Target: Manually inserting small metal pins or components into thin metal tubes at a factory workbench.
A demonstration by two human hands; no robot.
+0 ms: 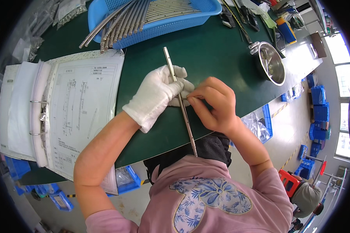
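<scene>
A slim, shiny metal rail [187, 122] with small holes along it slants over the front of the green table [151, 143], its near end close to my shirt. My left hand [155, 91], in a white glove, is wrapped round the rail's upper part, with the thumb across it. Just right of the rail, my bare right hand [218, 104] has thumb and forefinger pinched together by the gloved fingertips. Whatever sits in that pinch is too small to make out.
At the back, a blue plastic basket [175, 26] holds many metal rails [126, 23], some jutting over its rim. An open binder [81, 112] with a drawing lies left. A steel bowl [282, 73] of small parts stands right, near tools [251, 19]. Another person [307, 198] is far right.
</scene>
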